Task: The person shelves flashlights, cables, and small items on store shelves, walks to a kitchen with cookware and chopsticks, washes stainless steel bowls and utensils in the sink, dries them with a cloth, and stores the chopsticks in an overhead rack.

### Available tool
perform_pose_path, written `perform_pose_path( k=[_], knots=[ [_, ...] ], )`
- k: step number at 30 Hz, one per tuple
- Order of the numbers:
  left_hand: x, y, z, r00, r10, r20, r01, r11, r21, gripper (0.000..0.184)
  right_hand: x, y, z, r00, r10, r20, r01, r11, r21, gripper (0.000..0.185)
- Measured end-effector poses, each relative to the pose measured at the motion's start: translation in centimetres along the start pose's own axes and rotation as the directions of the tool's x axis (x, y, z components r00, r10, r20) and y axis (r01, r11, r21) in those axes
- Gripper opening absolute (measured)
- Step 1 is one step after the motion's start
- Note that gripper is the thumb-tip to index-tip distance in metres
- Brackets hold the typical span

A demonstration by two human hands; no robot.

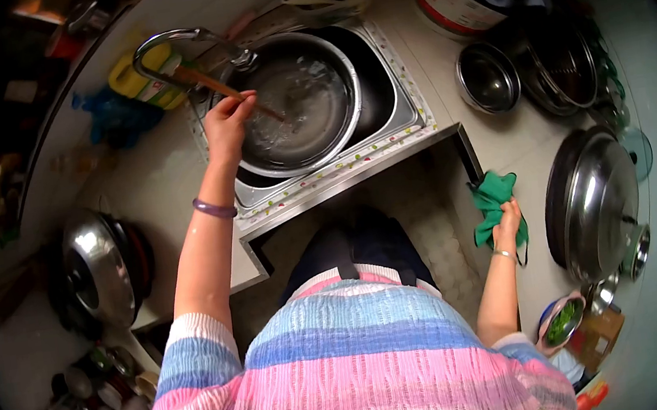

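My left hand (227, 125) pinches a long wooden stick (215, 85) above the sink, its lower end reaching into a large metal basin (353, 77). Water (296, 118) with ripples and bubbles lies in the basin, which rests in the sink (409, 111). A curved metal faucet (173, 36) arches over the basin's left edge. On the right, my right hand (507, 223) grips a green cloth (493, 196) at the counter's edge.
Metal bowl (488, 78), dark pot (563, 66) and large lidded pan (598, 203) stand on the right counter (441, 49). A yellow bottle (147, 75) and blue bag (114, 117) are beside the faucet. Another lidded pan (96, 269) sits left; a bowl of greens (562, 324) lower right.
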State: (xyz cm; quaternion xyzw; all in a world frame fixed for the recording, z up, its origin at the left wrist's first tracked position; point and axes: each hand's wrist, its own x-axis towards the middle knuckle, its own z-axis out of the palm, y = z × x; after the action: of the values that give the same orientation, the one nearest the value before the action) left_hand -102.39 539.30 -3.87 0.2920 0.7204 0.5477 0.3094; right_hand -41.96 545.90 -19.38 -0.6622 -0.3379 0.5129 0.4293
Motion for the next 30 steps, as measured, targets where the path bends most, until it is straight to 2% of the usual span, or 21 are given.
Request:
perform_pose_path(
  k=[1,2,5,7,9,10,11,12,13,14,15,16,17,19,20,21,22,25,26,27,30],
  knots=[
    [0.0,0.7,0.3,1.0,-0.01,-0.003,0.01,0.999,-0.034,0.017,-2.7,-4.7,3.1,0.984,0.073,0.161,-0.126,0.929,0.348,0.038],
    [0.1,1.6,0.6,1.0,-0.014,-0.002,0.014,0.997,-0.07,0.017,-3.1,-5.9,4.1,0.962,0.037,0.27,-0.152,0.896,0.418,0.045],
    [-0.4,4.5,1.7,1.0,0.009,0.02,-0.006,0.989,-0.15,0.018,-7.2,-14.7,11.8,0.85,-0.115,0.514,-0.196,0.836,0.512,0.048],
    [-0.7,6.1,2.9,0.998,0.036,0.059,-0.024,0.982,-0.187,0.017,-9.9,-20.7,18.4,0.674,-0.296,0.677,-0.131,0.854,0.504,0.049],
    [-1.5,8.0,4.6,0.991,0.088,0.096,-0.065,0.973,-0.222,0.018,-12.1,-22.8,24.8,0.618,-0.406,0.673,0.018,0.863,0.505,0.049],
    [-2.5,9.9,5.6,0.989,0.109,0.103,-0.083,0.97,-0.229,0.017,-13.5,-24.4,28.4,0.491,-0.562,0.666,0.402,0.824,0.399,0.048],
    [-3.4,11.7,6.5,0.987,0.132,0.093,-0.108,0.968,-0.226,0.016,-14.9,-25.7,31.8,0.299,-0.67,0.68,0.722,0.624,0.297,0.047],
    [-3.4,11.8,6.9,0.979,0.194,0.059,-0.187,0.976,-0.114,0.015,-15.8,-25.5,34.8,0.182,-0.786,0.591,0.907,0.367,0.208,0.047],
    [-3.4,11.8,6.9,0.969,0.248,0.016,-0.248,0.969,0.009,0.015,-16.8,-24.4,37.4,0.019,-0.864,0.503,0.992,0.079,0.099,0.048],
    [-4.5,14.2,6.3,0.981,0.191,-0.028,-0.192,0.98,-0.052,0.013,-15.7,-22.7,39.1,0.045,-0.843,0.536,0.969,0.168,0.183,0.05],
    [-4.5,14.2,5.2,0.981,0.169,-0.099,-0.171,0.985,-0.017,0.015,-17.0,-23.4,39.1,0.161,-0.724,0.671,0.928,0.342,0.145,0.032],
    [-4.3,13.7,4.7,0.931,0.297,-0.213,-0.294,0.955,0.049,0.016,-16.3,-22.5,40.3,0.046,-0.747,0.663,0.931,0.273,0.243,0.032],
    [-4.7,13.9,3.4,0.931,0.317,-0.181,-0.327,0.945,-0.025,0.016,-17.1,-22.8,41.0,-0.053,-0.744,0.666,0.906,0.244,0.346,0.031],
    [-6.1,13.2,1.1,0.923,0.292,-0.251,-0.318,0.945,-0.071,0.013,-18.5,-23.4,42.3,-0.25,-0.716,0.652,0.814,0.209,0.542,0.03],
    [-7.1,12.8,-0.2,0.907,0.29,-0.306,-0.335,0.936,-0.105,0.013,-17.8,-22.7,43.3,-0.38,-0.62,0.686,0.804,0.146,0.577,0.031],
    [-8.1,12.4,-1.6,0.89,0.291,-0.35,-0.357,0.923,-0.141,0.013,-18.5,-22.7,43.7,-0.352,-0.486,0.8,0.734,0.386,0.558,0.033],
    [-9.3,12.0,-3.2,0.882,0.27,-0.386,-0.35,0.924,-0.155,0.013,-18.9,-20.6,45.1,-0.31,-0.532,0.788,0.619,0.516,0.592,0.034],
    [-12.8,11.2,-7.5,0.842,0.234,-0.485,-0.359,0.915,-0.182,0.011,-23.5,-19.3,46.4,-0.273,-0.297,0.915,0.378,0.842,0.386,0.042],
    [-14.3,11.1,-9.4,0.85,0.176,-0.496,-0.331,0.912,-0.243,0.01,-25.6,-19.1,47.0,-0.368,-0.22,0.903,0.284,0.899,0.334,0.043],
    [-16.2,11.0,-11.3,0.858,0.12,-0.499,-0.305,0.901,-0.309,0.009,-27.5,-18.0,47.6,-0.408,-0.187,0.894,0.231,0.926,0.299,0.043],
    [-21.8,9.2,-16.9,0.805,0.075,-0.588,-0.323,0.887,-0.33,0.008,-34.4,-14.6,48.3,-0.489,-0.107,0.865,0.056,0.987,0.153,0.044]
  ],
)
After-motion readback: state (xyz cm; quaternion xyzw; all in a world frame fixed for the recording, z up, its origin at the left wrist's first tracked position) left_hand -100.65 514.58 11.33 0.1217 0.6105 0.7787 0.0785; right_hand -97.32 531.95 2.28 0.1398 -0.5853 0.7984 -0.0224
